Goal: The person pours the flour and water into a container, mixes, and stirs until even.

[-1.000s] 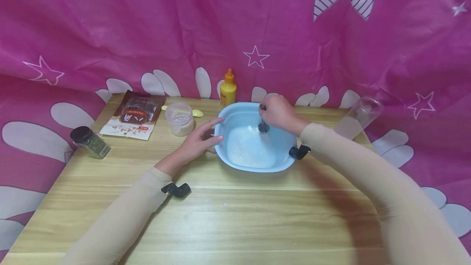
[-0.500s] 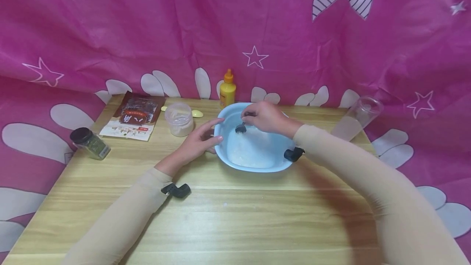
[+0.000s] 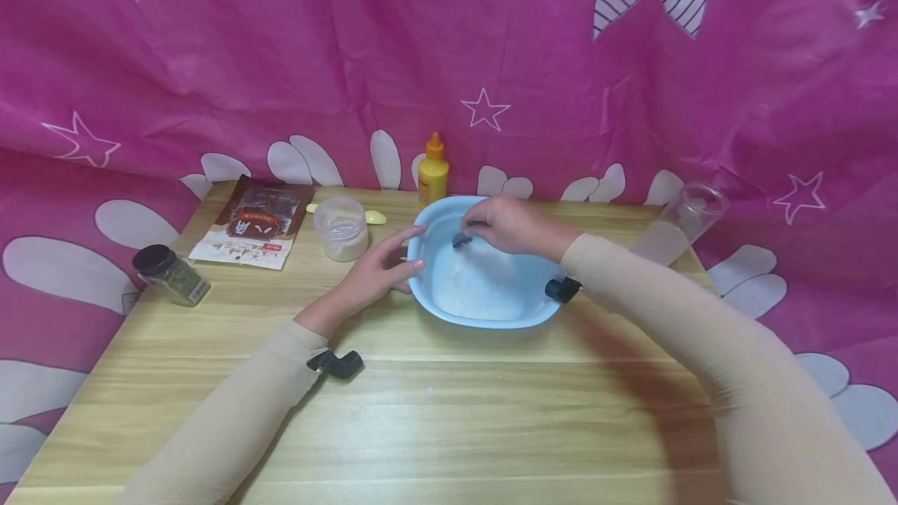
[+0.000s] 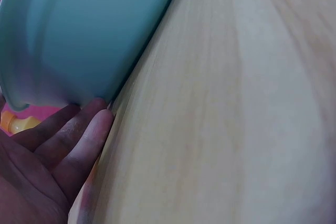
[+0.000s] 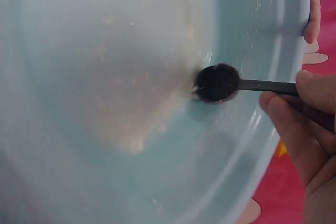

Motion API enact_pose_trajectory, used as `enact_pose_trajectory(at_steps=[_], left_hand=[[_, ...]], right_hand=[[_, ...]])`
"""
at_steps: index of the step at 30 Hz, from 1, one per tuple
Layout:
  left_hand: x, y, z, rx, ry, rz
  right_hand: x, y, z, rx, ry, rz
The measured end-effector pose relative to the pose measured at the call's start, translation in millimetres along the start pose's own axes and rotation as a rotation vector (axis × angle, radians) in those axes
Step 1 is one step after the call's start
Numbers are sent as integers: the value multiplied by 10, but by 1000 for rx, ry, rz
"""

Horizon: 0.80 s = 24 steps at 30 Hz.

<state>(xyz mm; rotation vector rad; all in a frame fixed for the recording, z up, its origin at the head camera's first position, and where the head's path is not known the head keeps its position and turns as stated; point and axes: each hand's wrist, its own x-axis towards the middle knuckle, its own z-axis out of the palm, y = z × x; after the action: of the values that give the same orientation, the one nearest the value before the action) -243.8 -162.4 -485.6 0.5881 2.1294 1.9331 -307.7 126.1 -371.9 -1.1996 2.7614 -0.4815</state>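
Note:
A light blue basin point(image 3: 421, 287) point(image 5: 262, 40) point(image 4: 84, 30) with white powdery mix on its bottom stands mid-table. My right hand point(image 3: 508, 226) point(image 5: 304, 124) pinches a dark spoon point(image 3: 461, 240) point(image 5: 218, 83) by its handle, its bowl down in the basin's far left part against the mix. My left hand point(image 3: 382, 263) point(image 4: 63, 145) lies with straight fingers against the basin's left outer wall, thumb near the rim.
On the wooden table point(image 3: 449, 411) stand a yellow squeeze bottle point(image 3: 433, 171) behind the basin, a small clear tub point(image 3: 341, 227), a brown packet point(image 3: 256, 219), a dark-lidded spice jar point(image 3: 171, 274) at the left, and a tilted clear cup point(image 3: 680, 224) at the right. A pink cloth hangs behind.
My right hand has carried the spoon from the basin's far right to its far left side and tipped the handle lower. The left hand has stayed against the basin.

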Motion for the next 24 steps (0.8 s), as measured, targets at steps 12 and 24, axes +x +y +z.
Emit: enact_pose_trajectory(at_steps=[12, 24], left_hand=[[9, -7, -4, 18, 1, -7], [13, 2, 0, 13, 10, -7]], right_hand=[[-184, 99, -219, -156, -156, -73], [-167, 41, -218, 126, -135, 68]])
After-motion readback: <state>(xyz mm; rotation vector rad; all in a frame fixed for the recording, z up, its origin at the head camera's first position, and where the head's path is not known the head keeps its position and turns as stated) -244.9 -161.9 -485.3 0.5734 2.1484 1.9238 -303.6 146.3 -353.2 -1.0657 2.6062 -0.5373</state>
